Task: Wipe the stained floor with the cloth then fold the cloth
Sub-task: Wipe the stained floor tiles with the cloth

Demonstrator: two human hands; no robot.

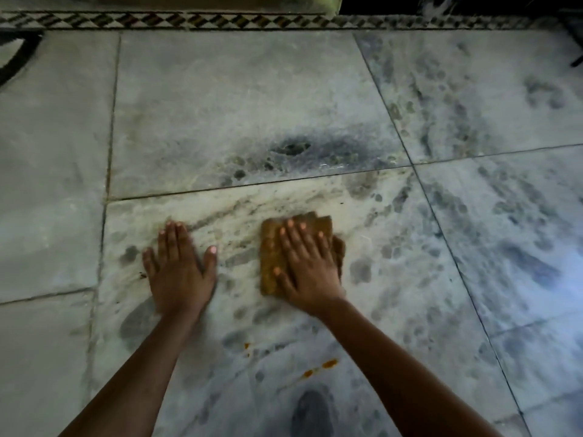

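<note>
Right hand (pixel 304 266) flat, fingers spread, pressing cloth (pixel 274 247) onto floor (pixel 220 89). Left hand (pixel 178 266) flat, empty, braced at cloth's 9 o'clock. Orange stains (pixel 321 367) at cloth's 6 o'clock, nearer right arm; judged next wipe.

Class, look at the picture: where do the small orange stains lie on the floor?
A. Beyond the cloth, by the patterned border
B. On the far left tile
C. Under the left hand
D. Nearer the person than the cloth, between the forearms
D: the orange stains sit on the floor below the cloth, between the two forearms.
</note>
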